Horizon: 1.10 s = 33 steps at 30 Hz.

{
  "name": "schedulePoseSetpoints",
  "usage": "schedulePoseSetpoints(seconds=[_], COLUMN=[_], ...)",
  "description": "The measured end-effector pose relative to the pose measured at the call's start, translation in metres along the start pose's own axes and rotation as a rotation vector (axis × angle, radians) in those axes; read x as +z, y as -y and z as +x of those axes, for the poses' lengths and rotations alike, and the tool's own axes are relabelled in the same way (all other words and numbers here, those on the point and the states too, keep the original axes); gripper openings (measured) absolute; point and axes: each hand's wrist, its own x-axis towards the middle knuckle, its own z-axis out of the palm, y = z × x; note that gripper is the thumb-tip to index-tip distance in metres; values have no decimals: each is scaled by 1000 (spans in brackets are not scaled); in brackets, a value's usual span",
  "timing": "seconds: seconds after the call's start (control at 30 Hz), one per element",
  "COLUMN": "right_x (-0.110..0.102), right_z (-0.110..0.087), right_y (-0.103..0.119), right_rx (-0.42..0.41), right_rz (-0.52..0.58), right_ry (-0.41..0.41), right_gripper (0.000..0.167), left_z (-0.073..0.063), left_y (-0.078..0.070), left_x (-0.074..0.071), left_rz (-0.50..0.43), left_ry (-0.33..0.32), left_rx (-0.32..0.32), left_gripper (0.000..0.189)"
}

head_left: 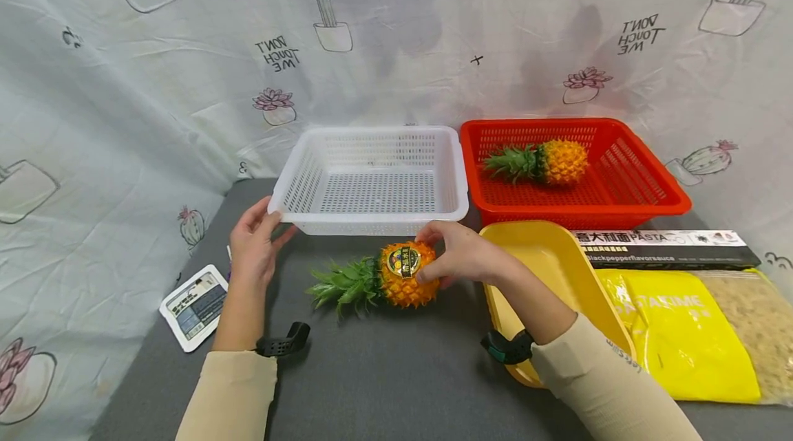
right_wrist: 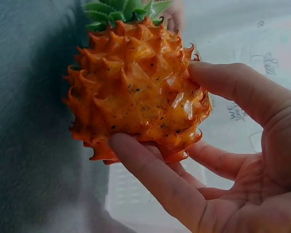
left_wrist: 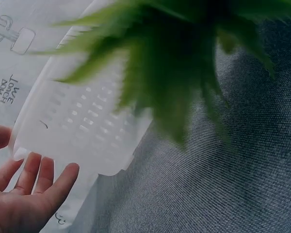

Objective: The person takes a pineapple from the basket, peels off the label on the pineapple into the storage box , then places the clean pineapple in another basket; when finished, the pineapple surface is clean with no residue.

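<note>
A small orange pineapple (head_left: 405, 276) with a green leafy crown and a dark round label lies on its side above the grey table. My right hand (head_left: 461, 253) grips its base, with thumb and fingers spread around the spiky body (right_wrist: 140, 92). The pineapple's crown (left_wrist: 174, 53) blurs across the left wrist view. At the near left corner of a white slotted basket (head_left: 372, 224), my left hand (head_left: 252, 241) pinches the rim, thumb above and fingers below. In the left wrist view those fingers (left_wrist: 31, 177) lie against the basket's corner.
A red basket (head_left: 582, 210) beside the white one holds another pineapple (head_left: 560, 162). Under my right forearm lies a yellow tray (head_left: 551, 255). Further right are a long pasta box (head_left: 669, 252) and a yellow food bag (head_left: 688, 338). A white-framed card (head_left: 195, 307) lies at left.
</note>
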Motion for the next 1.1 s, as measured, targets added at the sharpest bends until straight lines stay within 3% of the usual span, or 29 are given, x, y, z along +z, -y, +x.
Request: schedulePoseSetpoints(seconds=[0.37, 0.5, 0.63, 0.8, 0.87, 1.0, 1.1], right_x=[-4, -4, -5, -5, -5, -4, -3], right_z=[-4, -5, -5, -5, -5, -6, -6], right_y=[-8, -7, -7, -8, -8, -8, -8], right_rx=[0, 0, 7, 9, 12, 23, 25], right_rz=[-57, -92, -114, -122, -125, -136, -144], right_ry=[-9, -5, 5, 10, 12, 13, 16], right_gripper=[58, 60, 61, 62, 63, 65, 66], left_z=[-1, -1, -5, -16, -21, -36, -49], left_y=[-5, -8, -12, -25, -32, -43, -48], left_x=[1, -1, 1, 8, 11, 20, 27], left_rz=[11, 40, 131, 239, 255, 328, 390], left_ry=[56, 42, -32, -200, -235, -186, -65], left_rx=[-27, -55, -53, 26, 63, 136, 216], left_gripper=[50, 51, 50, 39, 34, 27, 28])
